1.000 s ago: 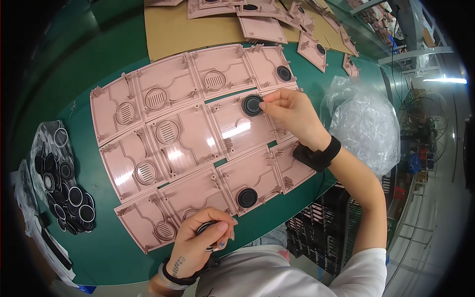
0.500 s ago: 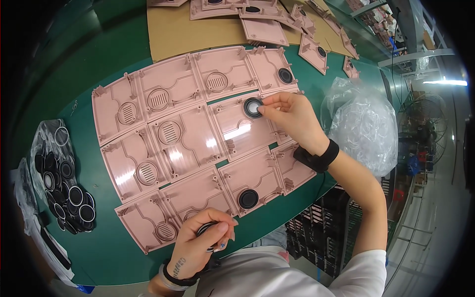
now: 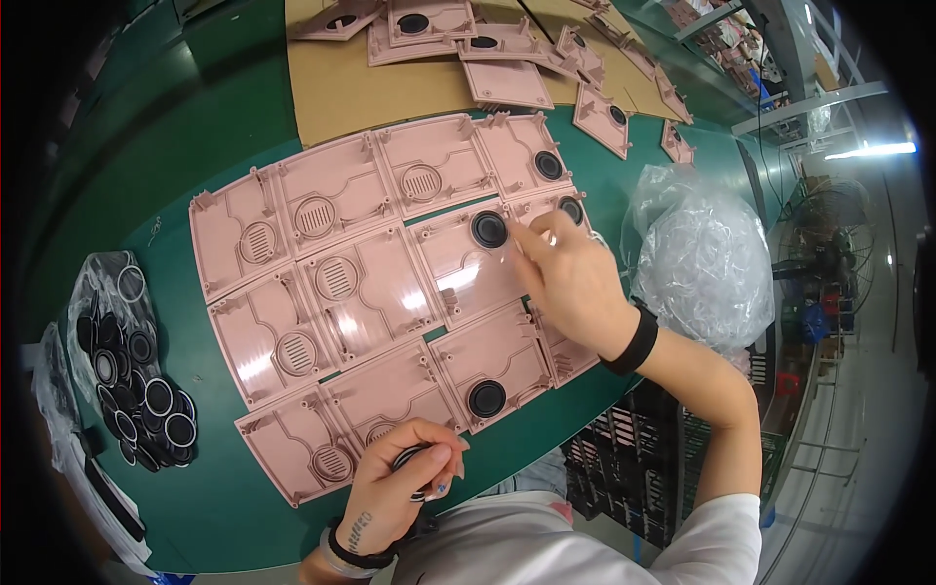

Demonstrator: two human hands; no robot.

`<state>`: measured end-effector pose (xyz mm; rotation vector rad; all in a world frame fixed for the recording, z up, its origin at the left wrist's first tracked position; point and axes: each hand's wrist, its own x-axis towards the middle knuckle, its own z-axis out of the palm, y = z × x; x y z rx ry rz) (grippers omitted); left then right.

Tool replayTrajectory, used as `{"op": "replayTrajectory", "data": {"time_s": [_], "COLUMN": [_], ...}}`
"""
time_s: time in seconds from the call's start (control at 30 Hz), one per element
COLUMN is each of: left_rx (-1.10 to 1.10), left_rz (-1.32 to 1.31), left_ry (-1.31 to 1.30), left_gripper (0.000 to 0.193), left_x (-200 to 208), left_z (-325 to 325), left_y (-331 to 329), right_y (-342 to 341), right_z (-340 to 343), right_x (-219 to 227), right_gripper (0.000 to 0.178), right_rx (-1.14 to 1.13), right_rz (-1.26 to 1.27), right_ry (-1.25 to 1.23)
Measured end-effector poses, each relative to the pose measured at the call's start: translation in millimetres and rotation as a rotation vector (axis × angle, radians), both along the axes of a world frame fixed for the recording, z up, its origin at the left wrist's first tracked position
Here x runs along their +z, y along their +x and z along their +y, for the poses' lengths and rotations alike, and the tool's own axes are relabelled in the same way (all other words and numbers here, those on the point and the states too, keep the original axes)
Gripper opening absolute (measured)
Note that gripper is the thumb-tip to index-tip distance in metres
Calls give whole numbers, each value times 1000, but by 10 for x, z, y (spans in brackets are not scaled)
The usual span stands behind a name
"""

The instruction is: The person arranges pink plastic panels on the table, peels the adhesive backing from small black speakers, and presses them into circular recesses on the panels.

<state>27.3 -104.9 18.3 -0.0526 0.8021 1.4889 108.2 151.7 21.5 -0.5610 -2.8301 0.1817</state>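
Observation:
Pink plastic panels (image 3: 375, 283) lie side by side in rows, several with round slotted grilles. My right hand (image 3: 575, 278) is over the middle row, its fingers loosely bent and apart, with nothing visible between them. Its fingertips are beside a black disc (image 3: 489, 230) seated on one panel. Beyond the fingers, another black disc (image 3: 570, 210) sits on the end panel, partly hidden. A small white bit beside the knuckles is too unclear to name. Near the front edge, my left hand (image 3: 405, 478) is closed around several dark rimmed discs (image 3: 411, 458), mostly covered by its fingers.
At left, a clear bag (image 3: 97, 278) spills black discs with pale rims (image 3: 156, 414) onto the green table (image 3: 219, 526). More pink panels with discs (image 3: 502, 49) overlap on brown cardboard (image 3: 327, 93) at the back. A puffy clear plastic bag (image 3: 702, 263) stands right of the panels.
My right hand has let go of the black disc, which now lies dark face up on its panel, and has moved slightly down. My left hand keeps its grip.

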Motion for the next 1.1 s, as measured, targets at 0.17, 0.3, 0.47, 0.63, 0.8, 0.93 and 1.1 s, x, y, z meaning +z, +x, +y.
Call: {"op": "replayTrajectory", "data": {"time_s": [0.17,0.3,0.47,0.63,0.8,0.93,1.1], "left_rx": [0,10,87,166,192,152,134], "left_rz": [-6,20,-68,-218,-317,-296,-247], "left_ry": [28,26,96,144,73,17,121], "left_gripper": [13,9,16,24,26,25,24], "left_x": [5,33,-5,-69,-78,-1,-81], "left_z": [-3,52,0,-47,-42,60,-19], "left_y": [7,14,4,54,80,94,55], "right_y": [-18,-60,-110,-127,-138,-11,714], "right_z": [-98,41,95,-72,-13,-52,-253], "right_x": [-48,-36,-22,-67,39,584,1596], "right_gripper": [24,28,34,44,39,30,4], "right_rx": [22,17,3,3,57,260,517], "right_rz": [-100,-199,-217,-164,-132,390,716], "right_ry": [10,-5,9,23,-18,-261,-431]}}
